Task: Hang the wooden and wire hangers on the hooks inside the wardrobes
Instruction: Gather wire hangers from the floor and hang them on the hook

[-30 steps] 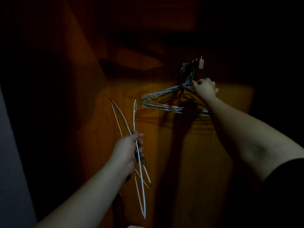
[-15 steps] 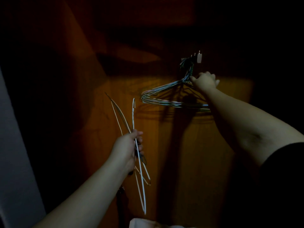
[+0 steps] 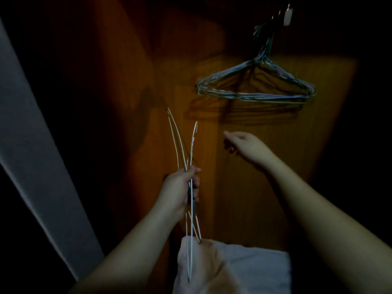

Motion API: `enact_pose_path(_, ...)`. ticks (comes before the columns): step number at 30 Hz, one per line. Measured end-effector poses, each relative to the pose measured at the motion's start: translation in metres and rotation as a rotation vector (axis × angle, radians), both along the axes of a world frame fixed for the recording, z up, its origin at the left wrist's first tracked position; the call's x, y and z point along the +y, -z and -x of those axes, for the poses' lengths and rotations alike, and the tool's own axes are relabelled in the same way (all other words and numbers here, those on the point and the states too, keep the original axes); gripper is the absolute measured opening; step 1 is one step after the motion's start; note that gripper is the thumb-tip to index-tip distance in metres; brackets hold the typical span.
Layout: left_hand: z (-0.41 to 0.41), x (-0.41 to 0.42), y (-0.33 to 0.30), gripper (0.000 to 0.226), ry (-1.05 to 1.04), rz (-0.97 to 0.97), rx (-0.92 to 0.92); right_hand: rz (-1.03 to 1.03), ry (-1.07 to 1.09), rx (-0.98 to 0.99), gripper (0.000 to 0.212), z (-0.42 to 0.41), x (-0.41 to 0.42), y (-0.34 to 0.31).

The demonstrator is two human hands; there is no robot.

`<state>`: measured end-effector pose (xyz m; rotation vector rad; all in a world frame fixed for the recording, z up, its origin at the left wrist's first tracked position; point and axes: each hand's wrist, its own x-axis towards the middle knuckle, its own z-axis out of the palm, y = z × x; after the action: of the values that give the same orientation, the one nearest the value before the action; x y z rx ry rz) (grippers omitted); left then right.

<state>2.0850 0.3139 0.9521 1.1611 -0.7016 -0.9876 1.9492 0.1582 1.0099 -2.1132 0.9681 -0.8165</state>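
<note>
Dim wooden wardrobe panel behind; left hand grips white wire hangers, right hand loose and empty below the hung bunch.

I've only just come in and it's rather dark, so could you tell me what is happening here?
A person is hanging wire hangers inside a wooden wardrobe. A bunch of hangers hangs from a hook at the upper right. The left hand grips a few more hangers. The right hand holds nothing and reaches towards them. A pale cloth lies below.
</note>
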Motion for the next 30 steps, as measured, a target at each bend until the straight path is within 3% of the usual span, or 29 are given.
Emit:
enact_pose_path(6,0.006,0.013,0.054,0.024,-0.043,-0.072,-0.107,-0.234,-0.067,-0.028,0.039,-0.009,0.073,0.085)
enact_pose_path(12,0.024,0.032,0.090,0.025,-0.053,-0.144,-0.113,-0.307,-0.076,0.010,0.035,-0.012,0.102,0.119)
enact_pose_path(16,0.026,0.040,0.103,0.031,-0.021,-0.176,-0.182,-0.291,-0.070,0.023,0.023,-0.018,0.109,0.130)
enact_pose_path(20,0.025,0.046,0.111,0.033,0.009,-0.213,-0.231,-0.324,-0.028,0.018,0.029,-0.022,0.117,0.144)
enact_pose_path(30,0.031,0.047,0.122,0.027,0.075,-0.203,-0.072,-0.199,0.088,0.131,0.038,-0.026,0.128,0.156)
